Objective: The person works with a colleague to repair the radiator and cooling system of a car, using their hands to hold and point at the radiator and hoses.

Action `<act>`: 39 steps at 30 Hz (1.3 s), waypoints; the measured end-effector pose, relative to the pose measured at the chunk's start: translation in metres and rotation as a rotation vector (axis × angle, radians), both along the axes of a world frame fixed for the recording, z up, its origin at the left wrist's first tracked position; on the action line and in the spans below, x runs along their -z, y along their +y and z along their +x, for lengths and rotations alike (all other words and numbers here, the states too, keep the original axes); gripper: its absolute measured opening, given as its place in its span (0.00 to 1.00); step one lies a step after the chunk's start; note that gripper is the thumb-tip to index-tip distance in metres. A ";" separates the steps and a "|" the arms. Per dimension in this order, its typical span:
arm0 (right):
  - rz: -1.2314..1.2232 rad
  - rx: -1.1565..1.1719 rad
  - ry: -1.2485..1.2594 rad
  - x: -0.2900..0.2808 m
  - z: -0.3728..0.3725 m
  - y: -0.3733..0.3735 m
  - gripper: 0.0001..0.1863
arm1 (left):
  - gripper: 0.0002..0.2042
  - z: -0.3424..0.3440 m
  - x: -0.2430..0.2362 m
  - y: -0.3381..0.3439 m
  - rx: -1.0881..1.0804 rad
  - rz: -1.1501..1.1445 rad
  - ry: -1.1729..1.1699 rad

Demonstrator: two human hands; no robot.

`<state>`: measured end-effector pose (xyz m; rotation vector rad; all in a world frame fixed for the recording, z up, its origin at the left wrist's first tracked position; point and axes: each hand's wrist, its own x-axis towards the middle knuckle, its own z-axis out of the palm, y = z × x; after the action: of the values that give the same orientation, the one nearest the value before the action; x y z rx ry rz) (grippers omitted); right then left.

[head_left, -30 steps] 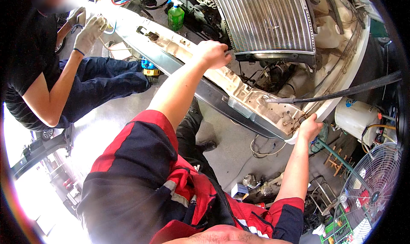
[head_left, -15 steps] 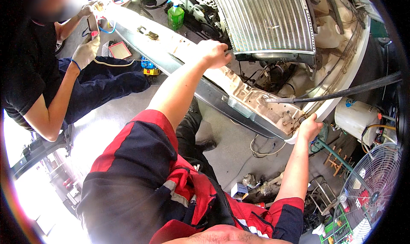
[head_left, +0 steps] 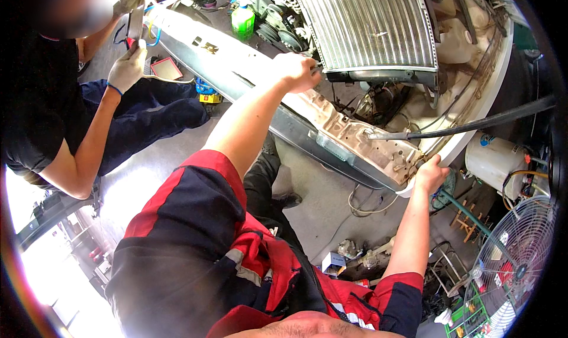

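Observation:
Both my arms reach over the front of a vehicle with its engine bay exposed. My left hand (head_left: 296,73) is closed, its fingers curled over the far edge of the long, pale metal front panel (head_left: 334,122), close to the lower left corner of the ribbed silver radiator (head_left: 373,27). My right hand (head_left: 431,175) is closed at the panel's right end, by the white body corner. The body edge partly hides what its fingers grip. A dark bumper (head_left: 302,138) runs along the near side of the panel.
At the left a co-worker's gloved hand (head_left: 127,66) holds a flat tool. A black rod (head_left: 479,122) crosses the right side of the bay. Below it are a white tank (head_left: 491,163) and a caged fan (head_left: 518,267). A green bottle (head_left: 242,21) stands beyond the panel.
The co-worker's gloved hand and tool have shifted slightly right and up. My two hands stay in nearly the same places.

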<state>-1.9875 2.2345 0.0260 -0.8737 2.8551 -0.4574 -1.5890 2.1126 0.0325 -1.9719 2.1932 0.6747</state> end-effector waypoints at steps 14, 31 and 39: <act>-0.022 0.021 -0.024 -0.003 0.005 0.001 0.36 | 0.20 -0.001 0.000 0.002 0.007 0.027 0.004; 0.024 0.038 -0.022 -0.007 0.000 0.001 0.36 | 0.19 -0.001 0.006 0.007 0.029 -0.092 0.064; -0.020 0.030 -0.081 -0.011 0.007 0.001 0.34 | 0.20 0.003 0.009 0.007 0.031 -0.101 0.065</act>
<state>-1.9809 2.2354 0.0372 -0.7974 2.7982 -0.5129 -1.5864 2.1196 0.0233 -1.9857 2.3341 0.6447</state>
